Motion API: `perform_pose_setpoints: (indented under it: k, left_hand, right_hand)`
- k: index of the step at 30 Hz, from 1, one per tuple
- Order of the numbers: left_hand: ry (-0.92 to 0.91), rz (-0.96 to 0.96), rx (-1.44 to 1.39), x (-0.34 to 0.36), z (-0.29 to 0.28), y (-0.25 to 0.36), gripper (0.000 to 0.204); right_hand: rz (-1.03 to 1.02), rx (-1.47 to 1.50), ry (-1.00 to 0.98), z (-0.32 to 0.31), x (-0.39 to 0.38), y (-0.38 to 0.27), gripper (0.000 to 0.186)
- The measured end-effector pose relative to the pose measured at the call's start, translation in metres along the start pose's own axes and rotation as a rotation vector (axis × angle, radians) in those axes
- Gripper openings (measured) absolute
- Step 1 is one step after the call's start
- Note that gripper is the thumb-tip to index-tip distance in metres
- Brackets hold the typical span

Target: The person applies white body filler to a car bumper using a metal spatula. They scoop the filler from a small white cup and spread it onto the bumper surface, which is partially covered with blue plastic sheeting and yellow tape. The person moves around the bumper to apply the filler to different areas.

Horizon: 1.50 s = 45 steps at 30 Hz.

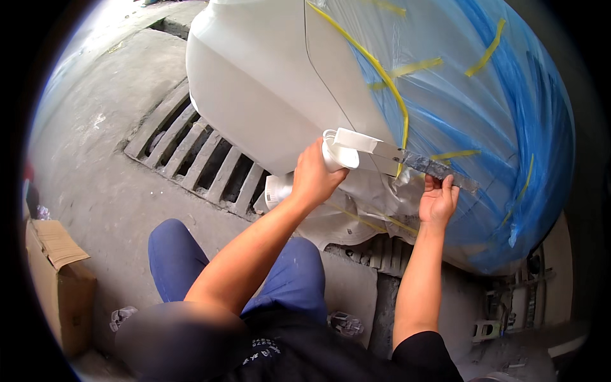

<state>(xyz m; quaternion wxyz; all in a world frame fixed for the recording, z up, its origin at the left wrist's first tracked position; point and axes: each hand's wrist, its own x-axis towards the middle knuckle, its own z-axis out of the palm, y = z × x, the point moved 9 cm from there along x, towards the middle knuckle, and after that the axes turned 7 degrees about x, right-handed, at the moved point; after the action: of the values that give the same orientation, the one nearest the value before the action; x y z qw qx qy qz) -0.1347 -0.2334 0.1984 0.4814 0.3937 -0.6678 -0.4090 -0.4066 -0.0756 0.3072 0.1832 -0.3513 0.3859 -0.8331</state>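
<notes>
My left hand [312,175] is closed around a white cup [340,157], with its opening up. My right hand [439,197] is closed on the lower edge of a long flat strip [426,165], white toward the left and grey-stained toward the right. The strip's left end overlaps the cup's rim; whether they touch I cannot tell. Behind both hands stands a large white vehicle body panel [254,76], bordered on the right by yellow tape [393,86] and blue plastic sheeting [496,121]. Below the cup, another white object [278,191] is partly hidden by my left hand.
A floor grate with open slots [178,143] runs under the panel. A cardboard box [60,293] stands at the far left. My bent knees are below my hands. Crumpled grey sheeting [356,216] hangs under the panel, and metal parts [528,299] lie at the lower right.
</notes>
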Motion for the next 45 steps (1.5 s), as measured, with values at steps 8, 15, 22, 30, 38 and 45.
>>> perform_pose_setpoints:
  k: [8,15,22,30,38,45]
  left_hand:
    - [-0.001,0.004,0.006,-0.004,0.005,-0.007,0.070]
    - [-0.027,0.024,-0.002,-0.012,0.013,-0.007,0.070]
    - [-0.174,0.001,-0.025,-0.038,0.046,-0.003,0.068]
    - [-0.225,0.015,-0.069,-0.048,0.077,0.000,0.069]
    - [-0.233,0.000,-0.060,-0.053,0.091,-0.008,0.070]
    - [-0.231,0.019,-0.022,-0.058,0.099,-0.011,0.063]
  right_hand:
    - [0.000,-0.042,0.038,-0.006,-0.008,0.001,0.019]
    - [0.004,-0.045,0.079,-0.023,-0.022,-0.001,0.021]
    - [-0.018,-0.113,0.058,-0.050,-0.030,-0.030,0.019]
    - [-0.023,-0.124,0.047,-0.078,-0.027,-0.047,0.016]
    - [-0.008,-0.078,0.093,-0.100,-0.031,-0.039,0.016]
    - [-0.003,-0.117,0.028,-0.097,-0.021,-0.046,0.018]
